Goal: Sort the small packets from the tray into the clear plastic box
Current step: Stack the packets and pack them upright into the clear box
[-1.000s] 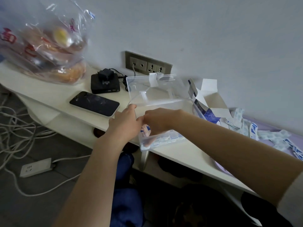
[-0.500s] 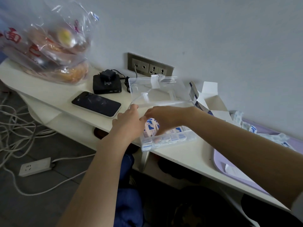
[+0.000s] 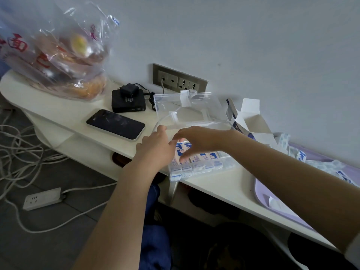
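— What stands on the white shelf (image 3: 224, 190) below the wall (image 3: 253, 45)?
— A purple tray (image 3: 272, 209) at four o'clock, with loose packets (image 3: 319, 164) heaped at its far end. The clear plastic box (image 3: 224, 166) sits at centre, lid raised.
— And the hands?
— The left hand (image 3: 155, 149) rests at the box's nine o'clock rim, but its grip cannot be told. The right hand (image 3: 198, 139) arches over the compartments, fingers bent down onto the filed packets (image 3: 202, 158). Whether they pinch one cannot be told.

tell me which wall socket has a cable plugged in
The leftmost socket of the wall plate: a cable hangs from it, the other three are bare.
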Action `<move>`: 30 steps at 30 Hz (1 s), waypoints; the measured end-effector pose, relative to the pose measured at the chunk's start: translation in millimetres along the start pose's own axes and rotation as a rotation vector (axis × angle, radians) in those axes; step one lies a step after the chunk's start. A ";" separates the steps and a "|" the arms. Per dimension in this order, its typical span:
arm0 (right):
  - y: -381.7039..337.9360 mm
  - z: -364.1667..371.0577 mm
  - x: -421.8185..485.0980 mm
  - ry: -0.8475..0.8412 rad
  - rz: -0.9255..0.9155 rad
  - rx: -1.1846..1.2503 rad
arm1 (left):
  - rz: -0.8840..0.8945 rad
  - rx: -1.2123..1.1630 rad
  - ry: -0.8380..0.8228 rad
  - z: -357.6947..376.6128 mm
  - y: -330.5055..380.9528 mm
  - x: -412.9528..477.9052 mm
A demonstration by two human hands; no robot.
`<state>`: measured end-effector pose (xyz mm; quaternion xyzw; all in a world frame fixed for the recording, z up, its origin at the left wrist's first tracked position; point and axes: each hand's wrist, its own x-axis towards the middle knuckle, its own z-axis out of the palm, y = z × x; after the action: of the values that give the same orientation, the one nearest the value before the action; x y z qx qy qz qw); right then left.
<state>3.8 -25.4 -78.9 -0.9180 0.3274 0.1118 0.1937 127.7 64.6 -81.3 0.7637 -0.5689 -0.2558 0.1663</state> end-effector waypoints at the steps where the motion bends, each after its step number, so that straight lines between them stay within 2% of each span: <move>1: 1.0 -0.9 -1.2 0.033 0.005 0.019 | 0.001 0.004 0.002 -0.1 0.3 -0.2; 7: 2.5 -1.9 -6.1 0.134 0.061 -0.087 | 0.007 0.022 0.001 0.8 1.5 -0.2; 13: 4.3 -0.8 -16.9 -0.034 0.156 0.012 | 0.009 0.043 0.004 1.4 2.0 -0.3; 17: 7.3 1.4 -24.0 0.025 0.169 0.056 | 0.003 0.085 0.007 2.7 6.2 -2.7; 19: 6.9 0.1 -30.2 0.096 0.161 0.012 | -0.018 0.131 0.009 4.1 10.1 -5.4; 21: 8.2 1.4 -40.9 0.244 0.143 -0.051 | -0.026 0.223 0.038 7.0 17.4 -9.9; 24: 13.6 8.8 -63.5 0.467 0.154 -0.019 | 0.010 0.328 0.138 13.2 31.3 -16.8; 27: 23.5 23.0 -91.8 0.632 0.157 -0.061 | 0.136 0.364 0.245 24.8 50.8 -27.5; 30: 36.2 37.4 -122.2 0.804 0.223 -0.151 | 0.293 0.381 0.245 46.9 73.6 -37.9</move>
<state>-115.4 33.1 -82.2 -0.8592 0.4649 -0.2113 -0.0304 34.5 80.7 -71.7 0.7159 -0.6870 -0.0232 0.1227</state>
